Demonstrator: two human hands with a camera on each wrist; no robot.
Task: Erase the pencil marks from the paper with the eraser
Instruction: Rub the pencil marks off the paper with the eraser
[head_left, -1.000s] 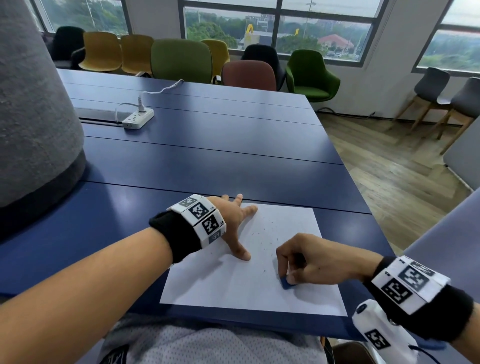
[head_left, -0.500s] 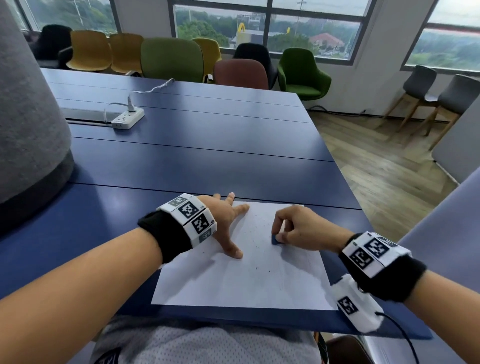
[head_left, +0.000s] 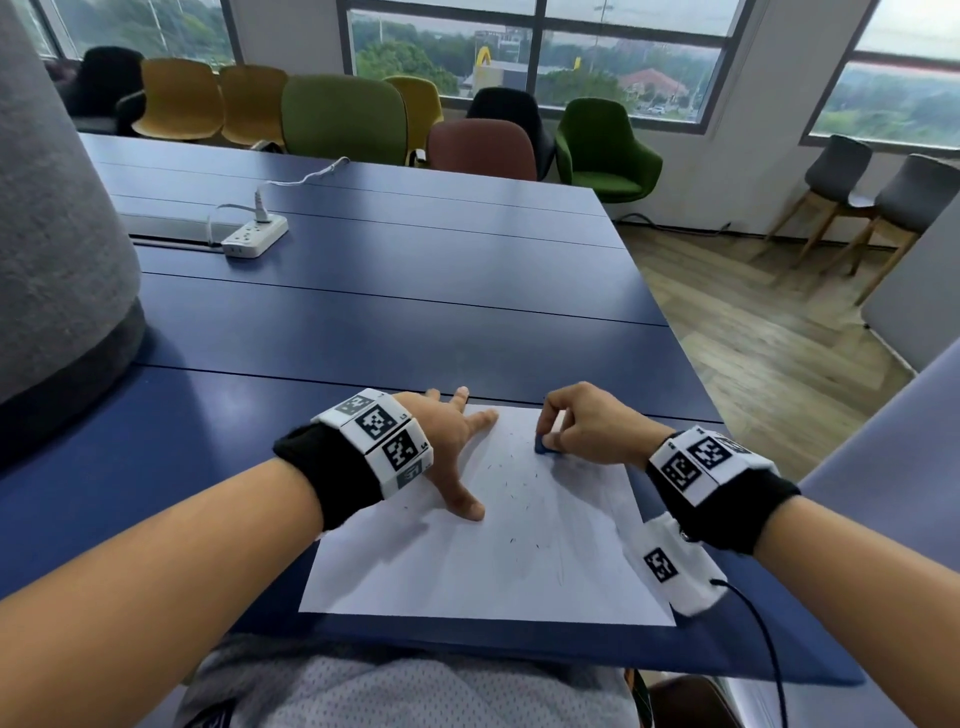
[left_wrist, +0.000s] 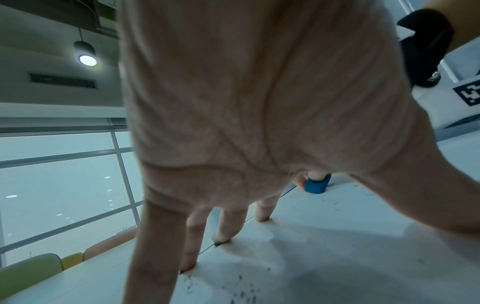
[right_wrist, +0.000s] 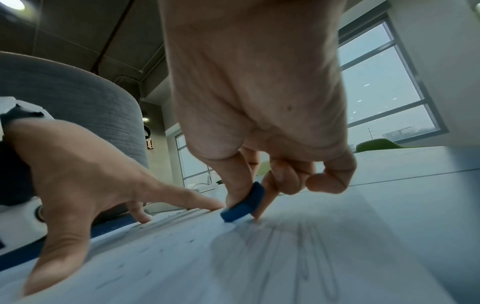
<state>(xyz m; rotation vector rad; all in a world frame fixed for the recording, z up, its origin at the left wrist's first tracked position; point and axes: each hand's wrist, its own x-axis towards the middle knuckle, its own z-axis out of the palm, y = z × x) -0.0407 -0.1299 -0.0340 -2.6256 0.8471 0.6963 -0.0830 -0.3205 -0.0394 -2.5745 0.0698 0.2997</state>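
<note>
A white sheet of paper (head_left: 467, 566) lies at the near edge of the blue table (head_left: 395, 291). Faint pencil lines (right_wrist: 306, 246) and small dark eraser crumbs (head_left: 511, 486) show on it. My left hand (head_left: 457, 441) presses flat on the sheet's far left part, fingers spread and straight. My right hand (head_left: 582, 426) pinches a small blue eraser (head_left: 544, 447) between thumb and fingers near the far edge of the sheet. The eraser (right_wrist: 244, 203) is tilted, its lower corner touching the paper. In the left wrist view the eraser (left_wrist: 315, 185) sits beyond my spread fingers.
A white power strip (head_left: 254, 236) with a cable lies far back on the table. A large grey rounded object (head_left: 57, 234) stands at the left. Coloured chairs (head_left: 343, 117) line the far side. A wooden floor (head_left: 769, 332) opens to the right of the table edge.
My right hand has carried the eraser away from me over the sheet, from the near right part up to the far edge. The left hand has kept pressing the paper in place.
</note>
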